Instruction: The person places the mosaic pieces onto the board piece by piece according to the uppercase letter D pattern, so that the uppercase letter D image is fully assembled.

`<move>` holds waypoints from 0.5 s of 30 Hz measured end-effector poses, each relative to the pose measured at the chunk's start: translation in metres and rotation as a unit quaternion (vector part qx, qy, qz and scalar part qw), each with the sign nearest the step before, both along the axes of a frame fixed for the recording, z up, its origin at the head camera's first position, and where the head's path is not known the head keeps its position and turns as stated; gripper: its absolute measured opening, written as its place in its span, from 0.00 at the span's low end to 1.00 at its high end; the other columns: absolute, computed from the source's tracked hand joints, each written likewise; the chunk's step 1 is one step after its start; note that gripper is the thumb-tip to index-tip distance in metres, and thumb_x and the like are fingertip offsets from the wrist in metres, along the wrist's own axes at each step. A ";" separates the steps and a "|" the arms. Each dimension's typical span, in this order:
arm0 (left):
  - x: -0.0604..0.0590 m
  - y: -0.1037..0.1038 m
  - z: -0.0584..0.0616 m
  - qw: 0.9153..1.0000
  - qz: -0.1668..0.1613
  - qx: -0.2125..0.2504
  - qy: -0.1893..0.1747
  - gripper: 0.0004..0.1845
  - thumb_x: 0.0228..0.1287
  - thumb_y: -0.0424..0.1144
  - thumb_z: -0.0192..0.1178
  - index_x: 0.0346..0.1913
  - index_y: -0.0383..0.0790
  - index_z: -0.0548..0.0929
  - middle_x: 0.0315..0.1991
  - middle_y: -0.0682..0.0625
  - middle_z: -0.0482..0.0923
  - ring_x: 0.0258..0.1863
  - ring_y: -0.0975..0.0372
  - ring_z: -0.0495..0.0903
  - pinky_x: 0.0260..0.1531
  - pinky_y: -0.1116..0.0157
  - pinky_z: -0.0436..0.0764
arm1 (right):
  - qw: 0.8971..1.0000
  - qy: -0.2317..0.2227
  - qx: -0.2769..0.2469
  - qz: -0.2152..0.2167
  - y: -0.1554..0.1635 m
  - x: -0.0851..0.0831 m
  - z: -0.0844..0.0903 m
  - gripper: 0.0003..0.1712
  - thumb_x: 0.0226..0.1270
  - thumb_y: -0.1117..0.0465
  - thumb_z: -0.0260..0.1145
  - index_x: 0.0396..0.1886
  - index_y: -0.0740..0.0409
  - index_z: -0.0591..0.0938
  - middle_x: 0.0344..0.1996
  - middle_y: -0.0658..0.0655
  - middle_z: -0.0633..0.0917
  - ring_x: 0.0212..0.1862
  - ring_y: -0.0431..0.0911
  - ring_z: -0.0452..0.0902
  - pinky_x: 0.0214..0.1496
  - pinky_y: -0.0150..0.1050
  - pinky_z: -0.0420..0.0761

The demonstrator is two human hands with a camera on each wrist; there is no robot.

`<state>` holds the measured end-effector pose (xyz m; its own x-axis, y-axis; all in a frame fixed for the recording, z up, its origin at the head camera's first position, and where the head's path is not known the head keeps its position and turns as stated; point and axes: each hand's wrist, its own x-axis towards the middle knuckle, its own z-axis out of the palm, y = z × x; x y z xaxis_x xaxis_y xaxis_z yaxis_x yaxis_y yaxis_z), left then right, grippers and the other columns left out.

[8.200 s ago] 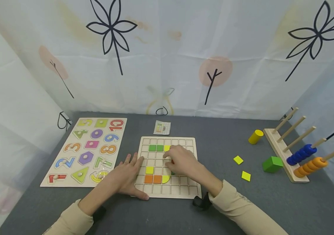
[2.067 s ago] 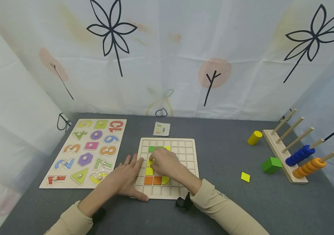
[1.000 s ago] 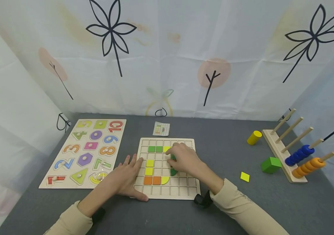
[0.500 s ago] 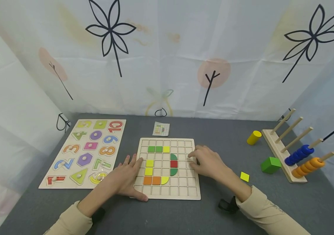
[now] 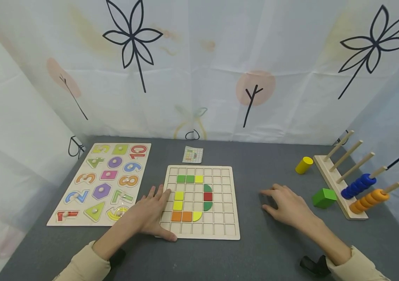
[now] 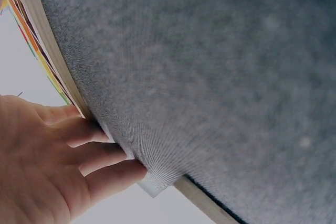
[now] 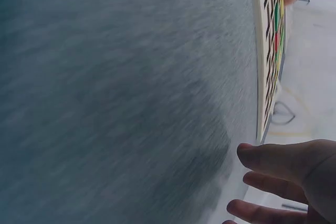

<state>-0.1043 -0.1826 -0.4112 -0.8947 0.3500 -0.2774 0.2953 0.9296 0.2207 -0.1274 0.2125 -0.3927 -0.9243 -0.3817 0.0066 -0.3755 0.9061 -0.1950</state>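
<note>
Staged tabletop play corner, enclosed by white flower-printed sheets (image 5: 199,66), grey felt-covered table (image 5: 266,164), wooden number puzzle (image 5: 102,181) far left, grid board (image 5: 220,232) centre, ring stacker (image 5: 352,175) right

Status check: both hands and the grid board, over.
Left hand flat on grid board left edge. Right hand open, empty, on grey table right of board. Green cube just beyond it.
</note>
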 end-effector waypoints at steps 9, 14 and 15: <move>0.001 0.001 0.004 1.000 -0.002 0.001 -0.003 0.77 0.33 0.79 0.72 0.78 0.28 0.56 0.77 0.24 0.54 0.76 0.28 0.56 0.67 0.32 0.68 | 0.999 -0.032 0.018 -0.015 0.034 0.009 -0.003 0.26 0.59 0.54 0.78 0.56 0.60 0.87 0.41 0.57 0.84 0.36 0.46 0.77 0.31 0.42 0.76; 0.003 0.001 0.005 1.000 -0.004 0.004 -0.003 0.77 0.33 0.79 0.72 0.78 0.28 0.56 0.77 0.23 0.55 0.76 0.28 0.57 0.67 0.31 0.68 | 0.998 -0.058 0.007 -0.026 0.043 0.010 -0.003 0.23 0.61 0.55 0.76 0.53 0.62 0.88 0.36 0.54 0.82 0.31 0.42 0.70 0.29 0.36 0.68; 0.003 0.001 0.005 1.000 -0.005 0.004 -0.003 0.77 0.33 0.79 0.72 0.78 0.28 0.56 0.77 0.24 0.54 0.76 0.28 0.57 0.67 0.32 0.68 | 0.998 -0.062 0.005 -0.028 0.044 0.010 -0.003 0.23 0.61 0.55 0.76 0.53 0.62 0.88 0.36 0.53 0.82 0.31 0.42 0.69 0.28 0.36 0.67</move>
